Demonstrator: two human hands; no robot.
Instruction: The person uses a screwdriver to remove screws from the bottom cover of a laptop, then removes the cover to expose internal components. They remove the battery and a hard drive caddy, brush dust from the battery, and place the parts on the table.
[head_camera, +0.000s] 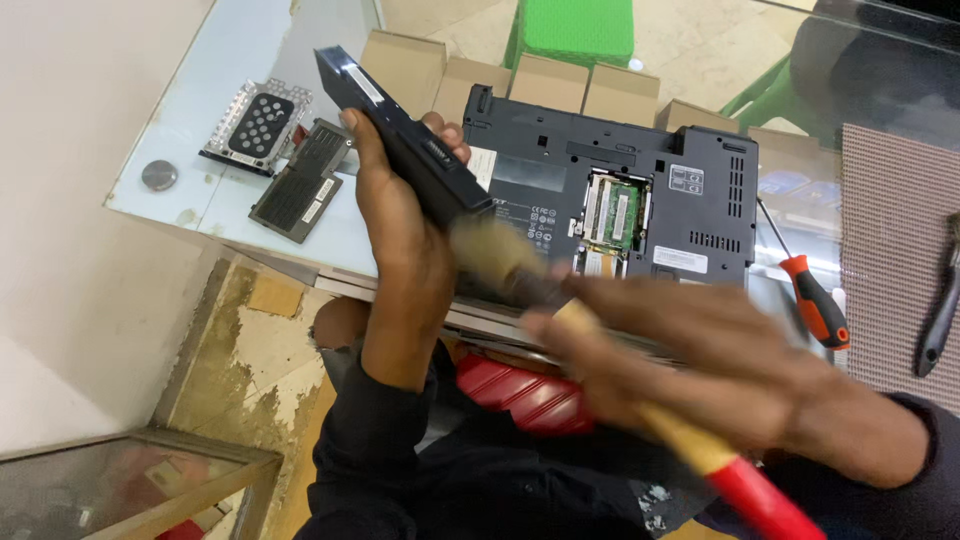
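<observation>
My left hand grips a long flat black part, tilted up over the glass table's near edge. My right hand holds a paintbrush with a wooden and red handle; its blurred bristles touch the lower end of the black part. Behind them a black laptop lies upside down with its memory bay open and a green board showing.
A metal drive bracket, a black cover plate and a coin cell lie on the glass table at left. An orange-handled screwdriver and a dark tool lie at right. Cardboard boxes line the far edge.
</observation>
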